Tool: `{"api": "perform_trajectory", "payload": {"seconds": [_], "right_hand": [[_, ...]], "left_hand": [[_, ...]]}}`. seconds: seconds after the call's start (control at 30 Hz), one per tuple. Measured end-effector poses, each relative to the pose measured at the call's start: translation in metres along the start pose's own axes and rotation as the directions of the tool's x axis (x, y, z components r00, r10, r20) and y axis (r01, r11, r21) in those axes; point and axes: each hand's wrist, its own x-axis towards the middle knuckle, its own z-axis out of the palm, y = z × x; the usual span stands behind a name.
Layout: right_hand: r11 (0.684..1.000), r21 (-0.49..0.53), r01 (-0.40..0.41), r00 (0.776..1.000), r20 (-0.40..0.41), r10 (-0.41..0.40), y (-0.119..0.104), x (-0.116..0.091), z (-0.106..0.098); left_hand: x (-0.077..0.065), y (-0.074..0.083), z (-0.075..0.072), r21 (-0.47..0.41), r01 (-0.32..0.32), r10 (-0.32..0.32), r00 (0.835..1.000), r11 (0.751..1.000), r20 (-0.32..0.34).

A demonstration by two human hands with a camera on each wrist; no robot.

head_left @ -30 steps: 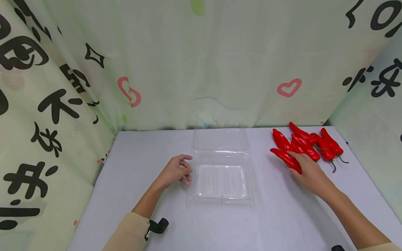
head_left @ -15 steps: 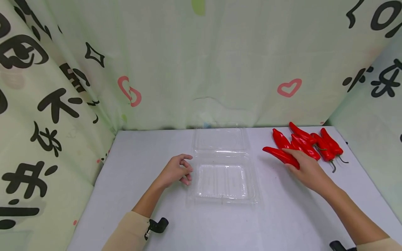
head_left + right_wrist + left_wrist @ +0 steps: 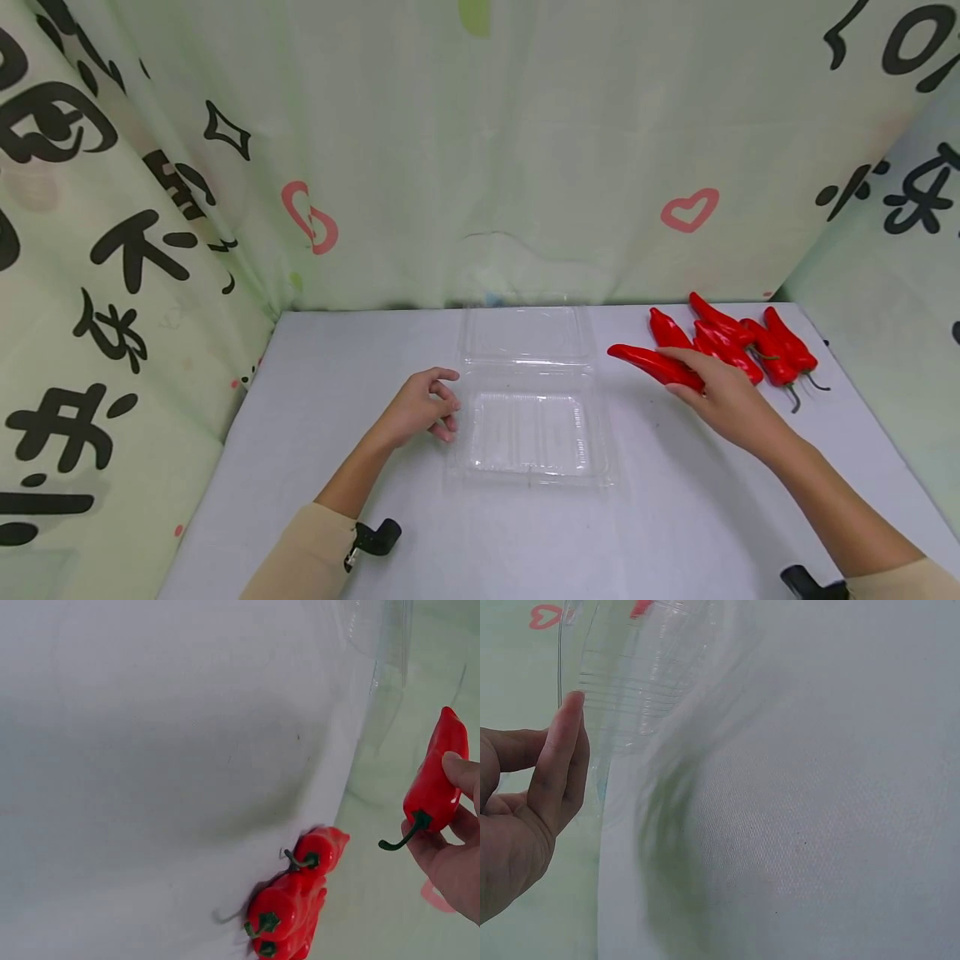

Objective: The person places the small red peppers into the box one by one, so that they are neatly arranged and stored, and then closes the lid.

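White table (image 3: 675, 533): right hand (image 3: 723, 396) grips a red chili pepper (image 3: 645, 362) just beside the pepper pile (image 3: 726, 343); left hand (image 3: 422, 407), relaxed, holding nothing, sits beside the open clear clamshell (image 3: 528, 433). Light mid-body grip probably suits that glossy skin.

Head view: forward and down over the table (image 3: 675, 517). Wrist views: closer, rolled sideways. All three catch the box (image 3: 528, 433).
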Motion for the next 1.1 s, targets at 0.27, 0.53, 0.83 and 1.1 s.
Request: {"api": "perform_trajectory", "payload": {"seconds": [0.27, 0.53, 0.83, 1.1], "right_hand": [[1.0, 0.004, 0.012, 1.0, 0.018, -0.012, -0.018, 0.008, 0.002], [0.998, 0.019, 0.058, 0.997, 0.056, -0.059, -0.033, 0.017, 0.002], [0.995, 0.055, 0.089, 0.991, 0.095, -0.094, -0.05, 0.027, 0.008], [0.993, 0.063, 0.098, 0.986, 0.13, -0.105, -0.059, 0.035, 0.018]], "left_hand": [[0.001, 0.002, 0.0, 0.018, -0.006, 0.006, 1.0, 1.0, 0.007], [0.001, 0.002, 0.0, 0.025, -0.003, 0.003, 1.0, 1.0, 0.011], [-0.001, 0.005, 0.0, 0.029, -0.005, 0.005, 1.0, 1.0, 0.014], [0.0, 0.004, -0.001, 0.021, -0.006, 0.005, 1.0, 1.0, 0.022]]}}
